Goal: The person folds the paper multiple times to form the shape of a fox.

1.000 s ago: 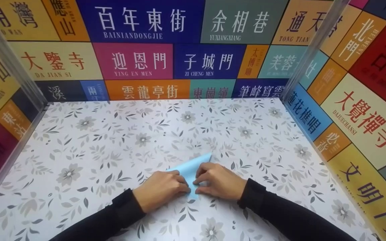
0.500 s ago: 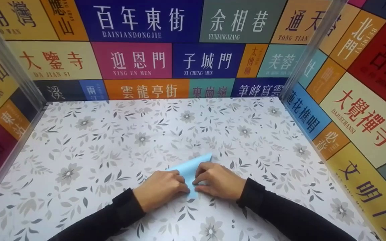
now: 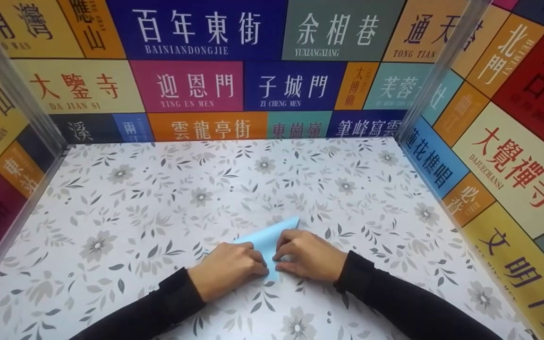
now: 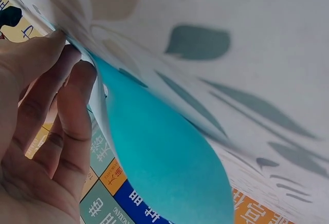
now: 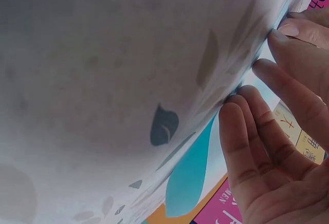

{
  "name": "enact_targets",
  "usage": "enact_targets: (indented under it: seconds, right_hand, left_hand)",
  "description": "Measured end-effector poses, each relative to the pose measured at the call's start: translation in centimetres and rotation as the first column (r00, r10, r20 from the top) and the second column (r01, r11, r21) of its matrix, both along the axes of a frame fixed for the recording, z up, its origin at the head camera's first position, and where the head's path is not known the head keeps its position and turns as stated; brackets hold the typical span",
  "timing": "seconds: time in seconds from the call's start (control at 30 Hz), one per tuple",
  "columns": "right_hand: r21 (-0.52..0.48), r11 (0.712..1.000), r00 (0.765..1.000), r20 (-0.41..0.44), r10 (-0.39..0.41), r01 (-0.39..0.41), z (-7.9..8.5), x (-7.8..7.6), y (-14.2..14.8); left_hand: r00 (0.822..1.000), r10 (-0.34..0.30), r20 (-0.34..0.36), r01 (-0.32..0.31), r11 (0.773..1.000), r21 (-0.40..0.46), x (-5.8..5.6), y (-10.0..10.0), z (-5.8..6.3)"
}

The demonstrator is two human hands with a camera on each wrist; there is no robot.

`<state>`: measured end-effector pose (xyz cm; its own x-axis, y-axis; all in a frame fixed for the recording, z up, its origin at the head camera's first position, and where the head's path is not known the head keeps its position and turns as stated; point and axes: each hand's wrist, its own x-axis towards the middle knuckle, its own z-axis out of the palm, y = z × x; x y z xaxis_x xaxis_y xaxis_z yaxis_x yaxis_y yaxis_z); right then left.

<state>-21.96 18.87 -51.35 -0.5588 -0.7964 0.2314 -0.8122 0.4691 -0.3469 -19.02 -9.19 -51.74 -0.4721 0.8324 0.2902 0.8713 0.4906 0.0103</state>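
A light blue sheet of paper (image 3: 265, 237), folded over with a pointed corner at the upper right, lies on the patterned tabletop. My left hand (image 3: 228, 270) has curled fingers at the paper's left and lower part, hiding some of it. Across from it, my right hand (image 3: 310, 255) holds the right side, thumb and fingers bent together. In the left wrist view, the blue paper (image 4: 159, 152) bulges up in a loose curve beside the fingertips. The right wrist view shows the fingertips close together at the low edge of the paper (image 5: 190, 178).
The tabletop (image 3: 158, 189) has a white covering printed with grey flowers and leaves. A back panel (image 3: 196, 85) and side panels, such as the right panel (image 3: 513, 156), carry coloured blocks of Chinese lettering. Clear strips stand at the corners.
Hands and paper keep nearly the same position. Only a slight shift of the camera view is seen.
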Motion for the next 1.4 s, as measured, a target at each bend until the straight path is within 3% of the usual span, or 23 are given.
enact_targets:
  seconds: [1.17, 1.4]
  right_hand:
    - [-0.015, 1.000, 1.000, 0.029, 0.001, -0.001, 0.1, -0.6, 0.0]
    - [-0.002, 1.000, 0.998, 0.051, -0.023, 0.023, 0.2, -0.6, 0.0]
  left_hand:
    - [0.996, 0.033, 0.080, -0.032, 0.999, -0.007, 0.8, 0.3, 0.3]
    - [0.997, 0.067, 0.048, -0.068, 0.997, 0.020, 1.1, 0.1, 0.1]
